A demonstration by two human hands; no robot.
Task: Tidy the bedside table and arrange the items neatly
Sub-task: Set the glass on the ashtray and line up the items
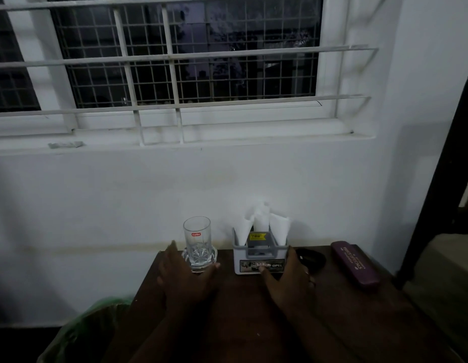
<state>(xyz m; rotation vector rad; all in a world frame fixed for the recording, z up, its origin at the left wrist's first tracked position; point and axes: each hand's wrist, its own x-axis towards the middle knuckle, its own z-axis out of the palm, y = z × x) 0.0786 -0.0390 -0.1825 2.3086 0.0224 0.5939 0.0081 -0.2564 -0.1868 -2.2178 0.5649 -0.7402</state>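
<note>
white wall [175, 184] | barred window [175, 56], dark outside | dim light

The dark wooden table [253, 310] carries a glass [198, 243] by the left hand [187, 280], a napkin holder [260, 255] at the right hand [290, 279], and a purple case [354, 265] further right.

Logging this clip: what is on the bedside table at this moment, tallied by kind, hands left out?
Drinking glass, clear, upright: 1
Tissue holder, white and grey, with white tissues standing in it: 1
Spectacle case, maroon: 1
Dark object behind the right hand, too dim to identify: 1
Total: 4 on the table
</note>
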